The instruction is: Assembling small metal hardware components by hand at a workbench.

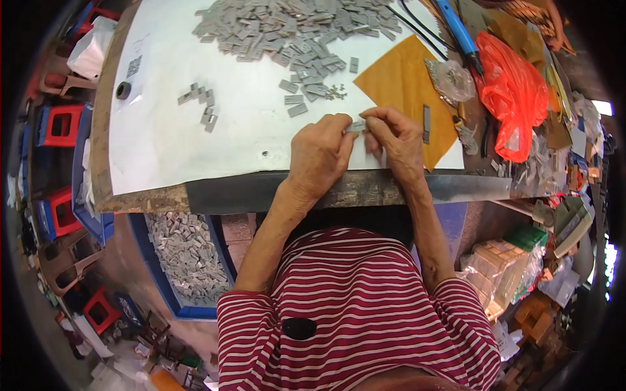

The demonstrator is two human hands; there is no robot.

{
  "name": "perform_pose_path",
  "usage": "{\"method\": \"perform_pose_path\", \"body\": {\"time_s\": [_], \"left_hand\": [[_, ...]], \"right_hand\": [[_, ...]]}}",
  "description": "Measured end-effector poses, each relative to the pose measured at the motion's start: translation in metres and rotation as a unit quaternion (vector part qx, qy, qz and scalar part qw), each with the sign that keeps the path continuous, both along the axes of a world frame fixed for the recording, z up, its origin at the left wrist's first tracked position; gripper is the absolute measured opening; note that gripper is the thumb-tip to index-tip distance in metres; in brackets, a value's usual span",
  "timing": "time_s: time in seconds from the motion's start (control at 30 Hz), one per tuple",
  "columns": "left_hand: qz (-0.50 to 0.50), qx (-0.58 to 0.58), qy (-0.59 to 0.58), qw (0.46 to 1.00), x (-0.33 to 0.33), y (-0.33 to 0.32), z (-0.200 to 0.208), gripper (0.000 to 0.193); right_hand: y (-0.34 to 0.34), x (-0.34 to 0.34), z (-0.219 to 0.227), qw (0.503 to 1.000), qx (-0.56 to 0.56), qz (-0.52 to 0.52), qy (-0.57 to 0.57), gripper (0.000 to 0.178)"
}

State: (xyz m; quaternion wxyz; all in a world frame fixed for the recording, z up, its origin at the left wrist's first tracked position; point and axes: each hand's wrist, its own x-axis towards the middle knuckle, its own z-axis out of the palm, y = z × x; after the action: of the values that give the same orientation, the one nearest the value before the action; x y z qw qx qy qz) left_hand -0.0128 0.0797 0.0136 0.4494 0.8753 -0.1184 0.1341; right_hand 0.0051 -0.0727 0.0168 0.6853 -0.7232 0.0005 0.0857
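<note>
Near the table's front edge, my left hand [319,151] pinches a small grey rectangular plate [355,126] between thumb and curled fingers. At the plate's right end, the thumb and index finger of my right hand [399,138] close on it; the lower fingers are a little blurred. A large heap of similar grey plates [287,29] spreads over the white sheet [241,140] beyond my hands. Beside its near tip lies a little cluster of tiny brass-coloured parts [336,92]. More grey plates [199,101] form a short staggered row at the left.
A brown paper square [398,75] carries a long dark grey strip [426,124]. Farther right lie a blue pen-shaped tool [460,32], a clear bag of small parts [451,79] and a red plastic bag [512,98]. A blue crate [147,251] of metal pieces stands below the table.
</note>
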Motion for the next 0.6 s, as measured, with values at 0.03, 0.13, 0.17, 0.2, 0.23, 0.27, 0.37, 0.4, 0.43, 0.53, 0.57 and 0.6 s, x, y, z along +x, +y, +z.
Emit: {"method": "perform_pose_path", "body": {"time_s": [0.03, 0.13, 0.17, 0.2, 0.23, 0.27, 0.37, 0.4, 0.43, 0.53, 0.57, 0.6], "left_hand": [[-0.003, -0.008, 0.004, 1.000, 0.000, 0.003, -0.001, 0.016], [0.018, -0.019, 0.023, 0.999, -0.001, 0.019, 0.002, 0.015], [0.044, -0.033, 0.025, 0.998, 0.000, 0.028, 0.001, 0.015], [0.070, -0.047, 0.027, 0.996, 0.000, 0.038, 0.001, 0.015], [0.087, -0.062, 0.049, 0.993, 0.001, 0.048, 0.000, 0.015], [0.111, -0.042, 0.049, 0.992, 0.003, 0.058, 0.001, 0.015], [0.184, -0.014, 0.031, 0.982, 0.005, 0.084, 0.000, 0.012], [0.203, -0.007, 0.022, 0.979, 0.004, 0.092, 0.001, 0.011], [0.210, 0.009, 0.009, 0.978, 0.003, 0.102, 0.002, 0.012], [0.254, -0.034, 0.010, 0.967, 0.000, 0.130, 0.002, 0.014], [0.276, -0.031, 0.038, 0.960, 0.002, 0.138, 0.003, 0.014], [0.298, -0.029, 0.067, 0.952, 0.004, 0.146, 0.004, 0.014]], "right_hand": [[0.001, -0.001, 0.000, 1.000, 0.004, -0.005, 0.003, 0.012], [-0.001, -0.003, -0.002, 1.000, 0.012, 0.001, 0.004, 0.012], [-0.002, -0.004, -0.004, 1.000, 0.025, 0.005, -0.005, 0.012], [-0.002, -0.004, -0.006, 0.999, 0.037, 0.008, -0.014, 0.012], [-0.003, -0.005, -0.004, 1.000, 0.025, 0.008, -0.011, 0.012], [-0.003, -0.005, -0.003, 0.999, 0.028, 0.013, -0.013, 0.012], [-0.001, -0.005, 0.000, 1.000, 0.021, 0.013, -0.017, 0.013], [-0.001, -0.006, 0.000, 0.999, 0.023, 0.017, -0.017, 0.013], [-0.002, -0.006, -0.001, 1.000, 0.011, 0.021, -0.018, 0.013], [-0.004, -0.006, -0.004, 0.999, -0.017, 0.028, -0.020, 0.014], [-0.005, -0.006, -0.005, 0.999, -0.035, 0.028, -0.022, 0.014], [-0.006, -0.006, -0.006, 0.999, -0.036, 0.026, -0.022, 0.014]]}}
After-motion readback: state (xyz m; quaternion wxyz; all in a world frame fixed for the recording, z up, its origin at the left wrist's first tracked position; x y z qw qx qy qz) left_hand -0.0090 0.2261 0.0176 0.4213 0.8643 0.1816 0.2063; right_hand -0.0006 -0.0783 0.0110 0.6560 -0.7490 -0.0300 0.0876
